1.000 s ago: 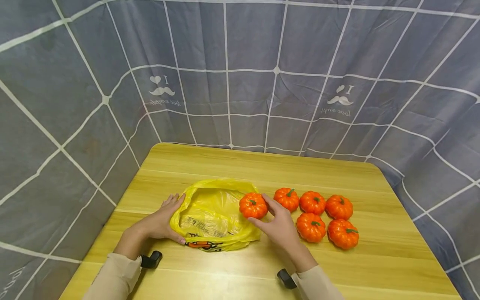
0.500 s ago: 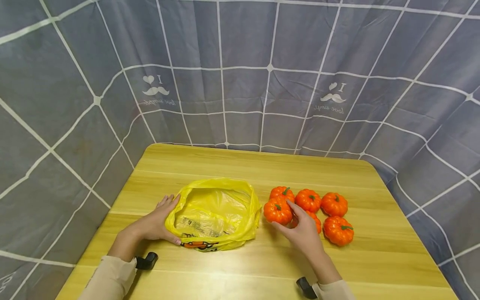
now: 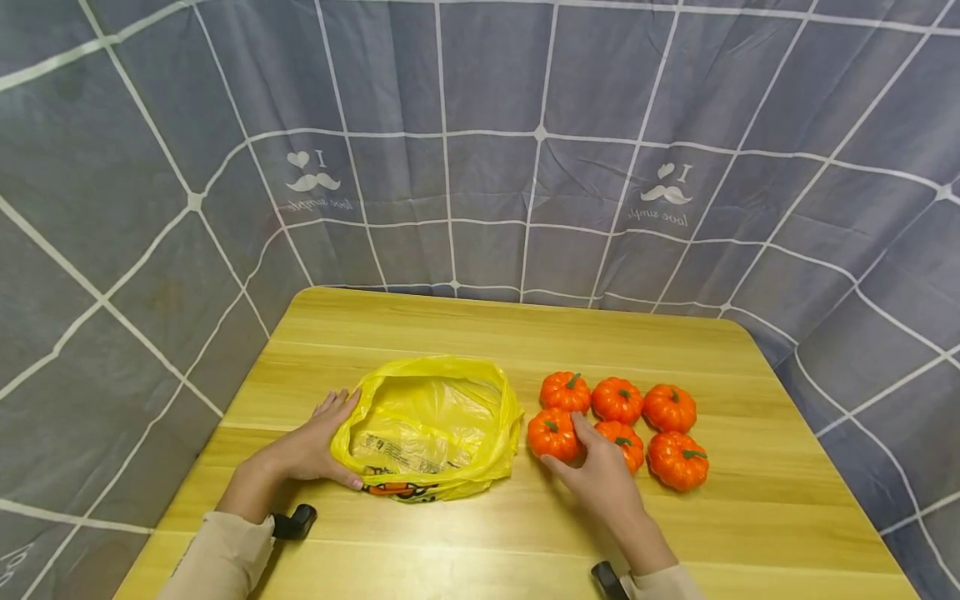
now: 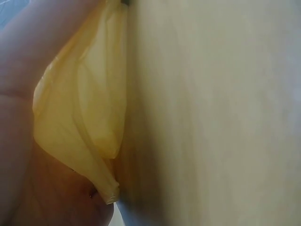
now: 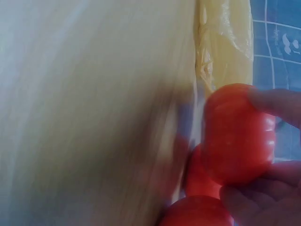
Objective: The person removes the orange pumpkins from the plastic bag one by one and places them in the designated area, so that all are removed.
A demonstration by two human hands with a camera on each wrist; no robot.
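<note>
My right hand (image 3: 603,479) holds an orange toy pumpkin (image 3: 550,437) with a green stem, thumb on its near side and fingers on its far right. In the right wrist view this pumpkin (image 5: 237,136) sits between thumb and fingers, close over the table. To its left lies a yellow plastic bag (image 3: 498,471), mouth spread wide and facing up. My left hand (image 3: 318,442) rests along the bag's left side, fingers extended behind and thumb at the front. The left wrist view shows thin yellow plastic (image 4: 89,103) against the palm.
Several more orange pumpkins (image 3: 617,402) stand in two rows to the right, one partly behind my right fingers. All this is on a wooden table (image 3: 450,550). A grey curtain (image 3: 487,183) with white grid lines encloses the back and sides.
My right hand has carried the pumpkin from the bag's right rim rightward, then lowered it in front of the back-left pumpkin. The left hand stays at the bag. The head view shifted slightly.
</note>
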